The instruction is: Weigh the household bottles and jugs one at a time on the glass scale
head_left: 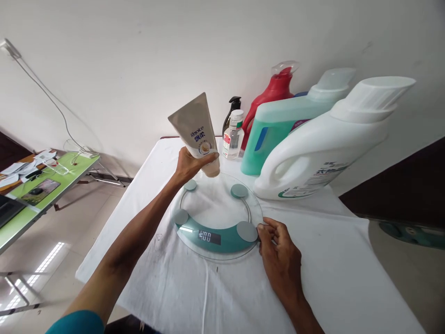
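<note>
Left hand (pixel 189 166) fingers wrap the tube (pixel 197 134); right hand (pixel 278 248) fingers, loosely curled, seemingly touch the scale (pixel 217 218) rim.

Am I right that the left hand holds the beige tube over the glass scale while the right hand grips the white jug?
Not quite. In the head view the right hand touches the glass scale's rim, not the white jug. The left hand does hold the beige tube.

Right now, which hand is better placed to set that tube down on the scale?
Probably the left hand: it already grips the tube just over the scale. The right hand only touches the scale's edge.
</note>
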Available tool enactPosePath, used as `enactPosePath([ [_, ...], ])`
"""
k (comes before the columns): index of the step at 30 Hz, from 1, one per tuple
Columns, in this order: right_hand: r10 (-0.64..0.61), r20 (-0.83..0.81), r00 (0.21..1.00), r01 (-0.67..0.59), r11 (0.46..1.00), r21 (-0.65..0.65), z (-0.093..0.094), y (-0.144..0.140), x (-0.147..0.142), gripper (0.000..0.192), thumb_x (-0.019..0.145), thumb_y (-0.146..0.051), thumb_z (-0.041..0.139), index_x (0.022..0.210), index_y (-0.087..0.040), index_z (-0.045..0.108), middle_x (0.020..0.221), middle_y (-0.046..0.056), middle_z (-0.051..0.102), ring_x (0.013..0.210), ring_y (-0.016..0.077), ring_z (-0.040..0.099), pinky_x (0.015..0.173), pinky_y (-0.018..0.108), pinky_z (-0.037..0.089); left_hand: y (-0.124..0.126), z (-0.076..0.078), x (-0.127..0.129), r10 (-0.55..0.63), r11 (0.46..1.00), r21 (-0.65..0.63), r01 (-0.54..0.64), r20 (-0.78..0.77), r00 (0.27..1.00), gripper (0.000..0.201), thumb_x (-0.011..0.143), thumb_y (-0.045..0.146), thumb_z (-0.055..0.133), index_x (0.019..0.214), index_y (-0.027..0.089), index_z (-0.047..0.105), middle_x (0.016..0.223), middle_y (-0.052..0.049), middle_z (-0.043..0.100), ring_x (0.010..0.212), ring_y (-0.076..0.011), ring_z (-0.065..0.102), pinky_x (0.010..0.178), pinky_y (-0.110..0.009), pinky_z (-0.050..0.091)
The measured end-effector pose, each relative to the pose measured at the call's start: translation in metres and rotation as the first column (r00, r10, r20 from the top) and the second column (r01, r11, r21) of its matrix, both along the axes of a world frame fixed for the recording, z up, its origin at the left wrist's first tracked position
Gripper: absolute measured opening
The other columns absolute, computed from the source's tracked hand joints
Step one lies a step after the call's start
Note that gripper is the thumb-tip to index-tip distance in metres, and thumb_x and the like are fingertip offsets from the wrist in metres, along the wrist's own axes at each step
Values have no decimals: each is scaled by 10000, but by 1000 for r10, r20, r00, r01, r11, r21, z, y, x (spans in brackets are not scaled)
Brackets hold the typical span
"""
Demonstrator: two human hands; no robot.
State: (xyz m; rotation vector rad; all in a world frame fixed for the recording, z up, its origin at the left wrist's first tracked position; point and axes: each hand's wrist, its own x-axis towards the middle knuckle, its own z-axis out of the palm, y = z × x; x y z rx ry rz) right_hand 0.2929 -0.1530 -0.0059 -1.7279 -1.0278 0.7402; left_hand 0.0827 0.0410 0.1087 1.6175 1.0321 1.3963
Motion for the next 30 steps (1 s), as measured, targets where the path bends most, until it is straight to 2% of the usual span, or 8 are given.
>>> enactPosePath([
  [3, 6, 0, 1000, -6, 1000, -1, 2, -1, -1, 598, 936, -697, 540, 1235, -197, 676, 1028, 133, 778, 894, 299, 728, 761, 410, 568, -27, 1, -7, -90, 996, -22, 90, -17, 996, 379, 699, 392, 959, 947, 149, 804, 1021, -121, 841, 951, -294, 799, 862, -442, 668],
  [7, -2, 11, 1000, 2, 1000, -5, 2, 0, -1, 621, 903, -712, 545, 1214, -191, 681, 970, 121, 771, 819, 287, 711, 739, 412, 554, -57, -22, -13, -211, 972, -124, 201, -78, 974, 368, 693, 372, 967, 939, 154, 802, 1015, -120, 842, 926, -297, 804, 821, -425, 669],
  [12, -22, 16, 1000, 22, 1000, -10, 2, 0, -4, 656, 863, -737, 561, 1207, -193, 688, 943, 106, 767, 752, 267, 684, 697, 396, 529, -75, -41, -16, -204, 970, -165, 176, -174, 963, 335, 722, 338, 944, 965, 161, 797, 1044, -110, 843, 979, -310, 802, 837, -401, 650],
  [18, 15, 62, 998, -15, 1000, -4, 6, -1, -1, 662, 881, -752, 529, 1186, -185, 686, 903, 101, 761, 613, 226, 621, 671, 401, 523, -78, -34, -22, -277, 956, -160, 244, -227, 934, 445, 693, 452, 978, 997, 181, 800, 1053, -101, 841, 1004, -317, 790, 858, -402, 630],
  [22, 25, 229, 973, -34, 999, 38, 9, 14, 10, 608, 887, -731, 477, 1074, -200, 706, 1060, 173, 772, 792, 287, 707, 802, 449, 545, -74, -32, -43, -299, 953, -84, 290, -137, 944, 620, 721, 623, 926, 1129, 174, 800, 1210, -142, 815, 1136, -346, 756, 964, -443, 600],
  [26, 53, 261, 964, -65, 997, 36, 11, 39, 11, 534, 867, -701, 441, 976, -237, 680, 976, 157, 788, 889, 331, 721, 895, 480, 526, -58, -54, -73, 18, 996, -84, -13, 50, 999, 590, 938, 726, 640, 1048, 165, 790, 1113, -144, 810, 1099, -302, 746, 976, -436, 581],
  [28, 34, 219, 975, -41, 999, 27, 11, 48, 8, 501, 862, -687, 449, 958, -244, 662, 923, 141, 789, 840, 324, 718, 869, 472, 523, -50, -73, -85, 225, 968, -135, -213, 83, 971, 534, 927, 687, 667, 994, 166, 767, 1030, -131, 800, 1031, -273, 744, 940, -415, 585],
  [30, 6, 186, 983, -12, 999, 31, 10, 53, 4, 472, 868, -671, 453, 929, -248, 653, 872, 126, 781, 782, 308, 707, 835, 457, 518, -44, -92, -92, 308, 938, -193, -287, 87, 947, 483, 913, 644, 695, 978, 169, 751, 1005, -122, 790, 981, -252, 743, 897, -396, 593],
])
